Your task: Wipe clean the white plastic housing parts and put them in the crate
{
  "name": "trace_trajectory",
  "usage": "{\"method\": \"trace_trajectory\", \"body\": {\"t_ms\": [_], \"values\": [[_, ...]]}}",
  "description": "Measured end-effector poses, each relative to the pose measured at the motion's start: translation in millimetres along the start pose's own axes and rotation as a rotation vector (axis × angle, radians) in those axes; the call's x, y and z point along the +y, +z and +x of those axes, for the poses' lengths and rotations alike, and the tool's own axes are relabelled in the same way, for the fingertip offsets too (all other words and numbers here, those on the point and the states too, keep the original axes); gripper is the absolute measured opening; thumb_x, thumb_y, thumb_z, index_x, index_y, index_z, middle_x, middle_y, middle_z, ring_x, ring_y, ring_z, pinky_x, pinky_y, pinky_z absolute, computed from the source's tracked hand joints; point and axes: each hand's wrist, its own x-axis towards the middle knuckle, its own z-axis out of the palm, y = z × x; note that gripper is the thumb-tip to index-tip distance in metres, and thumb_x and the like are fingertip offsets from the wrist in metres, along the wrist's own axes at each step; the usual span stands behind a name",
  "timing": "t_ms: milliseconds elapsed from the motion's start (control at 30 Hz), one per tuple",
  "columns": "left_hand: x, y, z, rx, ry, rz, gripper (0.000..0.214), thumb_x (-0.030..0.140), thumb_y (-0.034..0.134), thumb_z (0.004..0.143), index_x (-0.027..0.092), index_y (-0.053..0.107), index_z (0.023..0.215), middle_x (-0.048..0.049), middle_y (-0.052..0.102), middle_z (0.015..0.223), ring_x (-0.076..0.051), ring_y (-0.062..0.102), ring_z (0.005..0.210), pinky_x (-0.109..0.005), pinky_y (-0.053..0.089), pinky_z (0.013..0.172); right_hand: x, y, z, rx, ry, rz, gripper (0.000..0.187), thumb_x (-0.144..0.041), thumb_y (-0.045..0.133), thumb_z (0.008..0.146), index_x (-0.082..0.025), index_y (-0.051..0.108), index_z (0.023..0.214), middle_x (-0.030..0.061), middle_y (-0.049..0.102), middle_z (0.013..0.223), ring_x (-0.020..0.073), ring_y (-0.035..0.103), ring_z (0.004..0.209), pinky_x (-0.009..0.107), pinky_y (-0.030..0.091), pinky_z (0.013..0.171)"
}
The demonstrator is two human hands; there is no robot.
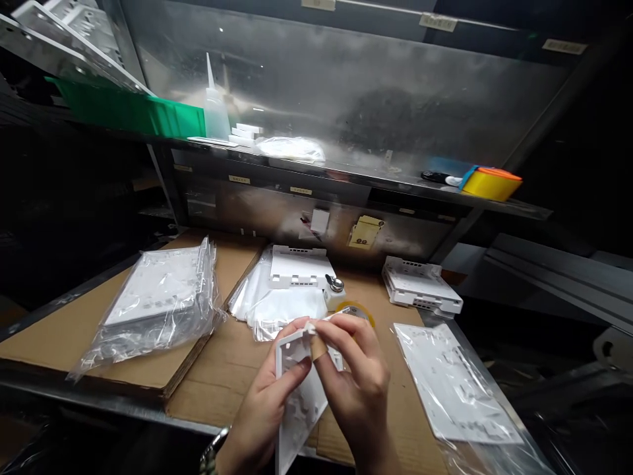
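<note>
Low in the middle of the head view I hold a white plastic panel [297, 402] upright with both hands. My left hand [264, 406] grips its left edge, thumb on the front face. My right hand [359, 379] is closed over the panel's upper right corner, and a tan bandage wraps one of its fingers. A roll of yellowish tape [357, 310] lies just behind my right hand on the cardboard-covered bench [222, 376].
A stack of bagged white panels [161, 297] lies at the left, and one bagged panel [452, 382] at the right. Empty clear bags [277, 303] and white housings [420, 284] sit behind. The shelf above carries a squeeze bottle [215, 105], a green bin [128, 109] and a yellow container [492, 183].
</note>
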Motion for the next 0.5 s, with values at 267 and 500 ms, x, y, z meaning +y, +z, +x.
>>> {"method": "trace_trajectory", "body": {"t_ms": [267, 500], "values": [[-11.7, 8.0, 4.2, -0.052, 0.282, 0.362, 0.055, 0.04, 0.069, 0.093, 0.032, 0.055, 0.146, -0.0035, 0.049, 0.16, -0.033, 0.038, 0.15, -0.041, 0.025, 0.127, -17.6, -6.8, -0.3, 0.124, -0.115, -0.047, 0.026, -0.007, 0.07, 0.088, -0.024, 0.07, 0.108, 0.0041, 0.065, 0.094, 0.0176, 0.064, 0.084, 0.03, 0.057, 0.07], [-20.6, 13.2, 8.2, 0.015, 0.324, 0.374, 0.056, 0.042, 0.07, 0.093, 0.033, 0.055, 0.146, -0.0025, 0.047, 0.161, -0.032, 0.04, 0.149, -0.038, 0.025, 0.126, -18.7, -3.9, -3.2, 0.231, -0.069, -0.086, 0.03, -0.006, 0.071, 0.087, -0.027, 0.071, 0.108, 0.0034, 0.065, 0.092, 0.018, 0.065, 0.082, 0.031, 0.057, 0.069]]}}
